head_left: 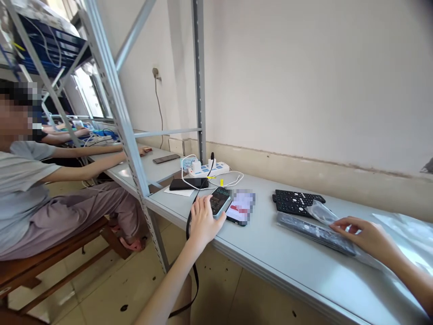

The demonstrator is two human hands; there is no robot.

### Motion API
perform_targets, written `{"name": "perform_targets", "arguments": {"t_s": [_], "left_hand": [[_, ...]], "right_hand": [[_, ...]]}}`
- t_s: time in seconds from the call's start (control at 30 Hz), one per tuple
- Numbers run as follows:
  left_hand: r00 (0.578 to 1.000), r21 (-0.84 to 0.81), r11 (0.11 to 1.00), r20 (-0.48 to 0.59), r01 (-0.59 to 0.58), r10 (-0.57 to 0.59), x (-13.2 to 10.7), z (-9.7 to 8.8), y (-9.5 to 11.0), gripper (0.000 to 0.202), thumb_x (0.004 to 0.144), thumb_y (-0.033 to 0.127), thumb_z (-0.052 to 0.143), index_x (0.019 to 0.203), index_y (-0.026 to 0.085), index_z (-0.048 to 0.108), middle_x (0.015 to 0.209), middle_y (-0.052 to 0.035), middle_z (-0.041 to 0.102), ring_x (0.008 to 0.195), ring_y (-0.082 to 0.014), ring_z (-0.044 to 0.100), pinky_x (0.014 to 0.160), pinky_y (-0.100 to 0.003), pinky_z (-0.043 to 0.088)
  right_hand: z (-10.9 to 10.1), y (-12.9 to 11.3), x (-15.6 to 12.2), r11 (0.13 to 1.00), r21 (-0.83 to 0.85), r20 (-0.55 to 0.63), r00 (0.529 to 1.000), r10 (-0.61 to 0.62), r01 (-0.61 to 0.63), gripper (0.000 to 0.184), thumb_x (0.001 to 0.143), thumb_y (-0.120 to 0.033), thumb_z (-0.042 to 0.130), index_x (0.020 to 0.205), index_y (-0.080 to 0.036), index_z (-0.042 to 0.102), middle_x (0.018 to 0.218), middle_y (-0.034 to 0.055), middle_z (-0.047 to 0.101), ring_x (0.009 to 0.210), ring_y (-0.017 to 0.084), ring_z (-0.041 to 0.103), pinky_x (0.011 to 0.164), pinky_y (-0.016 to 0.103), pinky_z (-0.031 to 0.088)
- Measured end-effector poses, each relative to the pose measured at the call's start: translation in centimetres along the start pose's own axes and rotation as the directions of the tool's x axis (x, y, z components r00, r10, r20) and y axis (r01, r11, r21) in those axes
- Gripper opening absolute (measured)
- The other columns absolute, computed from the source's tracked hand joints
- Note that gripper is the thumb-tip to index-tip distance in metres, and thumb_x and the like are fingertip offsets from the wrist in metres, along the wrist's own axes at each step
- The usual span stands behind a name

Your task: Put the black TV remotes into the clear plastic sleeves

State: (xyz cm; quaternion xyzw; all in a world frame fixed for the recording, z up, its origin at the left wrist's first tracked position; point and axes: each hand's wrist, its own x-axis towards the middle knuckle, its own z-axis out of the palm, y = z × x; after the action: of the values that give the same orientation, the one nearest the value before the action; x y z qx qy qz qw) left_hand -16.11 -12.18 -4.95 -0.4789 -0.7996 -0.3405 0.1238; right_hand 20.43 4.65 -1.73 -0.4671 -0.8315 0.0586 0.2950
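Note:
My left hand [204, 221] is closed around a small, thick phone-like device [220, 203] with a dark screen, lit digits and a pale blue edge. Under and beside it lies a phone [241, 208] with a lit screen. My right hand [367, 234] pinches the clear plastic of a bag [321, 211], thumb and fingers together. A dark remote control [313, 231] in clear plastic lies just below those fingers on the table. Behind it several black remote controls [296, 201] lie side by side, buttons up.
A white power strip [209, 169] with plugs and cables stands near the wall. Before it lies a black phone [188, 183]. Clear plastic bags [411, 232] lie at the right. A metal post [117, 99] rises left; beyond it a co-worker [27, 194] sits on a bench.

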Motion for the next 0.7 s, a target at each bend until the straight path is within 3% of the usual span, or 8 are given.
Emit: {"name": "perform_targets", "arguments": {"t_s": [0.27,0.5,0.7], "left_hand": [[0.995,0.055,0.998,0.097,0.029,-0.035,-0.1,-0.9,0.5,0.043,0.079,0.035,0.050,0.117,0.017,0.054,0.132,-0.0152,0.050,0.133,-0.0319,0.033,0.106,-0.052,0.030],[0.999,0.056,0.998,0.039,0.016,-0.018,-0.1,-0.5,0.1,0.047,0.079,0.037,0.048,0.120,0.014,0.051,0.129,-0.0161,0.053,0.130,-0.0319,0.037,0.103,-0.050,0.034],[0.999,0.033,0.999,-0.046,-0.013,0.015,-0.1,0.5,-0.5,0.049,0.077,0.037,0.049,0.120,0.014,0.047,0.124,-0.0156,0.056,0.127,-0.0313,0.042,0.100,-0.049,0.037]], "right_hand": [[0.0,-0.1,0.1,0.997,-0.059,0.051,0.997,0.053,-0.050,0.065,0.057,-0.082,0.039,0.062,-0.024,0.069,0.058,0.0056,0.059,0.051,0.018,0.053,0.048,0.029,0.042],[1.2,2.1,0.3,0.998,-0.054,0.025,0.999,0.021,-0.020,0.072,0.059,-0.086,0.035,0.063,-0.023,0.069,0.061,0.0057,0.060,0.049,0.015,0.049,0.048,0.026,0.040],[1.1,2.0,0.0,0.998,-0.063,-0.002,1.000,0.000,0.000,0.076,0.062,-0.088,0.031,0.065,-0.023,0.069,0.057,0.0054,0.058,0.048,0.015,0.049,0.047,0.025,0.039]]}}
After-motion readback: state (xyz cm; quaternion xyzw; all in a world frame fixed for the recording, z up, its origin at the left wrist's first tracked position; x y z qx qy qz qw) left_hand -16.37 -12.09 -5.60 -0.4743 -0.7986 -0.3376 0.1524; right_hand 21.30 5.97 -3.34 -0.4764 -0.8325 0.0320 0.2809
